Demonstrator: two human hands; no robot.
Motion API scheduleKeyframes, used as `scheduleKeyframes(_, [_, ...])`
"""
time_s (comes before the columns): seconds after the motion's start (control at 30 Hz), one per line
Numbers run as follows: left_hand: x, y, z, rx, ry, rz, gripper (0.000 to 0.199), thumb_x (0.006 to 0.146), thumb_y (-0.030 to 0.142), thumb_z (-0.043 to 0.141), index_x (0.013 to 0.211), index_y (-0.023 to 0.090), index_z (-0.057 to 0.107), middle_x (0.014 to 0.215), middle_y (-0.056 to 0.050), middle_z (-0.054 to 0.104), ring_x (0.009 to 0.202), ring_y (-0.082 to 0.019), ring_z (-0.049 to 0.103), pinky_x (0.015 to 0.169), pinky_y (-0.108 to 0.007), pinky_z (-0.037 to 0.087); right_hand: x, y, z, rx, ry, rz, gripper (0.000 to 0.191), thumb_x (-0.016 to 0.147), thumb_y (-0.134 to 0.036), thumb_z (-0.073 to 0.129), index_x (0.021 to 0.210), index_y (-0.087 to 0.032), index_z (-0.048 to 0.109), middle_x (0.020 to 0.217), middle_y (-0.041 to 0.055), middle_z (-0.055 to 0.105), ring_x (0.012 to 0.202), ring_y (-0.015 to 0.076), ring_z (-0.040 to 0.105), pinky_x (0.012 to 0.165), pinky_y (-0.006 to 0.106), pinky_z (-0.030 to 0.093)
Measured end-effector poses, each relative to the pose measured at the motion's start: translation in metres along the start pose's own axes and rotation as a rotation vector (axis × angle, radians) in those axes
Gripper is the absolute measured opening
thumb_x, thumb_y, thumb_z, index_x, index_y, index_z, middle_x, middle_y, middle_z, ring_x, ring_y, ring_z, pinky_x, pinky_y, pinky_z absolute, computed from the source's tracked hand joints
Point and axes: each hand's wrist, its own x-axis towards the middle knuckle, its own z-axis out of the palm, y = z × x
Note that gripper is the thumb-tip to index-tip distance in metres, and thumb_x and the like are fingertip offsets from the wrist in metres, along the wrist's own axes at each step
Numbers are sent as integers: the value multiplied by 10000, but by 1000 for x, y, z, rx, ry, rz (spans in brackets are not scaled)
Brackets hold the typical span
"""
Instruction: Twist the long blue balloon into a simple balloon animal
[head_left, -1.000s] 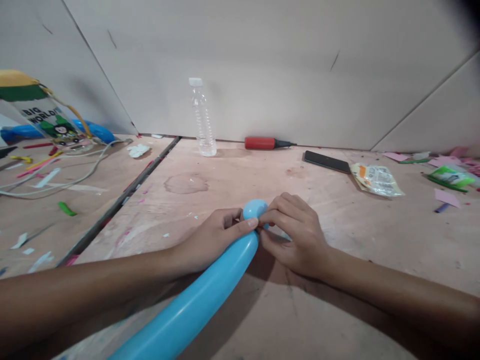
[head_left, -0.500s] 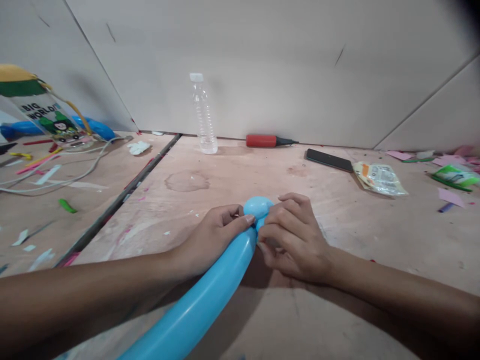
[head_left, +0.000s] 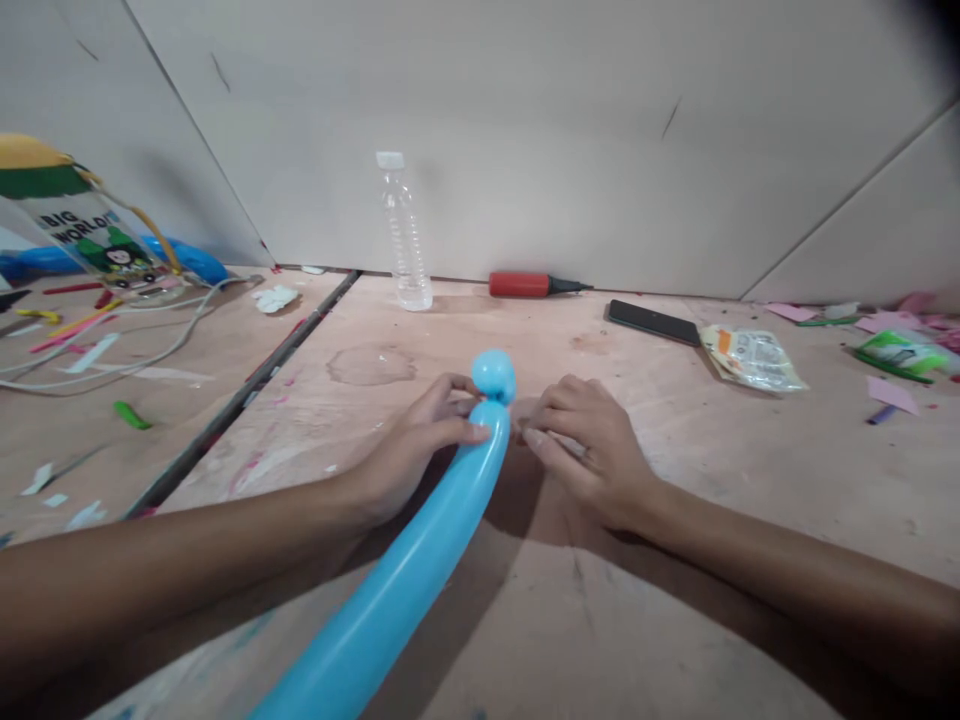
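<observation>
A long light-blue modelling balloon (head_left: 409,560) runs from the bottom edge up to the middle of the view. Near its far end a twist sets off a small round bubble. Just below that twist my left hand (head_left: 409,450) grips the balloon, thumb on top and fingers around the far side. To the right of the twist, slightly apart from the balloon, my right hand (head_left: 596,450) is closed with its fingers curled and the fingertips pinched together. Whatever may be between those fingertips is too small to make out.
Along the wall stand a clear plastic bottle (head_left: 406,240) and a red hand pump (head_left: 519,285). A black phone (head_left: 652,322) lies beside a crinkled packet (head_left: 752,358). At left are a printed pouch (head_left: 97,225), a white cable (head_left: 196,325) and scraps. A gap (head_left: 247,390) splits the tabletop.
My right hand has drawn away from the balloon's twist, a little to the right. The small bubble now shows whole, and my left hand has slid slightly down and left with the balloon.
</observation>
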Motion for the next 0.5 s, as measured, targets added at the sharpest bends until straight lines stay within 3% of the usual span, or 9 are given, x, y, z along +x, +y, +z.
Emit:
scheduleKeyframes(0.07, [8,2,-2,-64,106,93,426,854,317,753,1180,227,494,1100,-30,695,844,-178,698,734,-312,576,2,-9,-2,290,-135,172,250,1052,-305,511,938,-211,712,889,27,740,858,199,664,821,381,495])
scheduleKeyframes(0.13, [16,7,-4,-121,175,227,488,827,308,814,1164,232,469,1166,-40,704,908,-178,716,765,-305,600,3,-22,0,589,-257,304,225,1067,-327,512,1209,-223,653,1114,54,756,1020,200,707,889,369,543])
scheduleKeyframes(0.2, [22,13,-6,-142,225,318,529,791,292,856,1128,234,452,1250,-57,697,949,-189,731,784,-315,622,3,-37,4,808,-335,341,436,1047,-288,543,1468,-238,441,1339,103,688,1209,216,673,965,387,558])
scheduleKeyframes(0.27, [26,22,-10,-121,264,378,530,789,297,864,1116,234,450,1332,-79,677,961,-196,737,769,-312,632,3,-48,7,905,-345,332,604,1005,-235,578,1539,-249,295,1400,128,647,1258,229,651,965,396,576])
scheduleKeyframes(0.37, [30,34,-16,-59,322,459,458,850,344,809,1126,240,458,1371,-94,658,981,-193,728,720,-272,617,12,-49,0,753,-185,340,540,938,-239,624,1433,-234,408,1286,110,678,1124,239,694,858,368,599])
scheduleKeyframes(0.47, [27,40,-20,125,325,470,212,996,410,568,1063,232,473,1236,-84,699,923,-195,740,666,-265,584,32,-30,-26,231,2,288,322,822,-235,675,1133,-192,602,1086,77,698,928,244,691,719,336,550])
scheduleKeyframes(0.5, [23,39,-20,234,292,453,178,1027,399,468,1013,223,488,1123,-74,721,862,-194,742,642,-269,567,39,-22,-36,27,29,231,342,780,-216,693,1113,-186,619,1115,85,687,947,256,677,747,349,531])
